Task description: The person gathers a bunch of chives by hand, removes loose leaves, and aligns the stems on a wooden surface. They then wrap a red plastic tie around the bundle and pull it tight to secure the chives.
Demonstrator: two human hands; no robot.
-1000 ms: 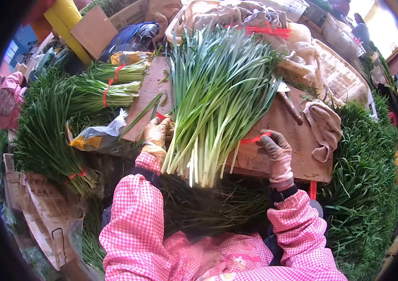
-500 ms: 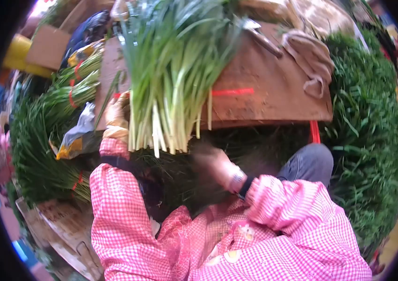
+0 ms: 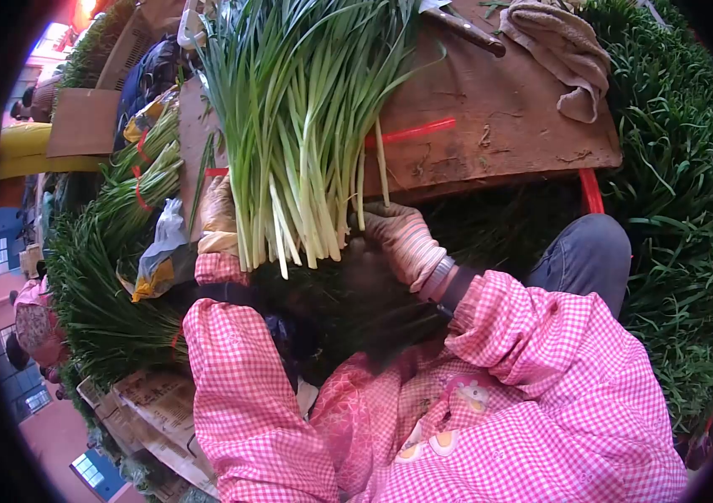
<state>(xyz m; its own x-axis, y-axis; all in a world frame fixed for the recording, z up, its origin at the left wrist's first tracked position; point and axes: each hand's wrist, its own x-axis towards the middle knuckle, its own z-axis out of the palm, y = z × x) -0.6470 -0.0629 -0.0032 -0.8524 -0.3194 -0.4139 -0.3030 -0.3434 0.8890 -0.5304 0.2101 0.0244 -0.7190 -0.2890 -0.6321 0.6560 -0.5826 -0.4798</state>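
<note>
A big loose bunch of garlic chives lies on a brown board, pale stalk ends hanging over its near edge. My gloved left hand is against the left side of the bunch; the stalks hide its fingers. At the lower right of the stalk ends is my gloved right hand, its fingers curled in close to the outermost stalks. What those fingers hold is hard to make out; a dark blur hangs just below them.
The brown board carries a red strip, a knife and a crumpled cloth. Tied green bundles lie left, beside a plastic bag. Loose greens pile up on the right. My knee is below the board.
My right hand has moved up from below the board to the right-hand stalk ends. My left hand stays at the bunch's left side. The camera view has shifted slightly.
</note>
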